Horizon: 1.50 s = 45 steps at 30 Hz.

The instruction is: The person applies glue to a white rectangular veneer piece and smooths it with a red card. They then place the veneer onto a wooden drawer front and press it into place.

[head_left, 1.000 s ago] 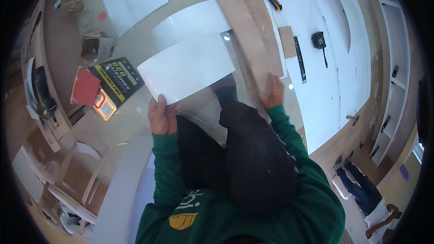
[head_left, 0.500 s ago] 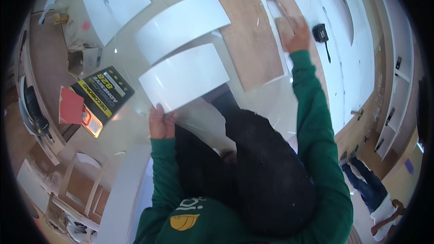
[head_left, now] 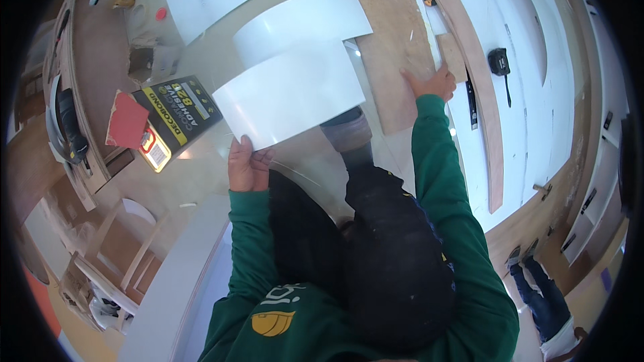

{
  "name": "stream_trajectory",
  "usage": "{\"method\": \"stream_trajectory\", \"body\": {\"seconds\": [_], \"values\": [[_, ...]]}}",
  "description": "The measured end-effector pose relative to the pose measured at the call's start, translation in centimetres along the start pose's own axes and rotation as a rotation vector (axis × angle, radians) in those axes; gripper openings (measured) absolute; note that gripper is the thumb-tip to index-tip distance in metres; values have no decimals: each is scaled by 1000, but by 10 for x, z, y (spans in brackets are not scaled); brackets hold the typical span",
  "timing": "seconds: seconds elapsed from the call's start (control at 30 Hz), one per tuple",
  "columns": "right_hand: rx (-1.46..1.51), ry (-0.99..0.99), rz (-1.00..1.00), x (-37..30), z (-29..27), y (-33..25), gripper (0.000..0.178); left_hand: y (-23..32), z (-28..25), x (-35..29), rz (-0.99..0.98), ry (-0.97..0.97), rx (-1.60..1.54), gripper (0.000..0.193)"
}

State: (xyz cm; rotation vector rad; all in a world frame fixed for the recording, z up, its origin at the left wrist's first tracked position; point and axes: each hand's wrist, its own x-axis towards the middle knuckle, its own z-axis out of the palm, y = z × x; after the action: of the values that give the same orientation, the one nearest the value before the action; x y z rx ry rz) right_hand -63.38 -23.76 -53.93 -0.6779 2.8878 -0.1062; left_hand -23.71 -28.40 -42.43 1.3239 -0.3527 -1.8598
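My left hand (head_left: 249, 166) pinches the near left corner of a glossy white curved sheet (head_left: 288, 97), thumb on top. A second white curved sheet (head_left: 302, 20) lies just beyond and partly under it. To the right, my right hand (head_left: 433, 85) is spread, its thumb on the edge of a long brown board (head_left: 382, 40). Its fingers reach beside a small brown piece (head_left: 451, 57); whether they touch it I cannot tell. A narrow black tool (head_left: 471, 102) lies on the white surface right of that hand.
A black-and-yellow can (head_left: 184, 110) with a red flat piece (head_left: 127, 121) stands at left. A black tape measure (head_left: 499, 62) rests on a large white panel (head_left: 537, 114) at right. A long brown strip (head_left: 479, 94) borders it. A person (head_left: 547, 302) is at lower right.
My right hand has drawn nearer to me and spread its fingers at the brown board's edge. The narrow black tool has come into sight. My left hand keeps hold of the sheet.
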Motion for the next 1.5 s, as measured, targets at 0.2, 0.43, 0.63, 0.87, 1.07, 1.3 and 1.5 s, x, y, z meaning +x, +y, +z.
{"method": "stream_trajectory", "body": {"seconds": [0.2, 0.43, 0.63, 0.87, 1.07, 1.3, 1.5], "values": [[77, -263, -135, 5, 26, -27, 98, -25, -2, 5, -24, 50, -136, 26], [58, -663, -448, -25, 53, -116, 57, -42, -13, 6, 26, 113, -107, 27], [-201, -684, -864, -11, 24, -161, 37, -65, -40, -6, -40, 144, -317, 27], [-173, 299, -1652, 0, 16, -243, 67, -112, -41, 12, -169, 214, -358, 32], [247, 321, -1533, 60, -30, -279, 47, -101, 1, 54, -160, 236, -447, 30], [-27, 479, -675, 176, -144, -242, 48, -141, 35, 81, -196, 416, -496, 35], [432, -94, -938, 150, -42, -146, 68, -185, 39, 61, -492, 391, -130, 44]]}}
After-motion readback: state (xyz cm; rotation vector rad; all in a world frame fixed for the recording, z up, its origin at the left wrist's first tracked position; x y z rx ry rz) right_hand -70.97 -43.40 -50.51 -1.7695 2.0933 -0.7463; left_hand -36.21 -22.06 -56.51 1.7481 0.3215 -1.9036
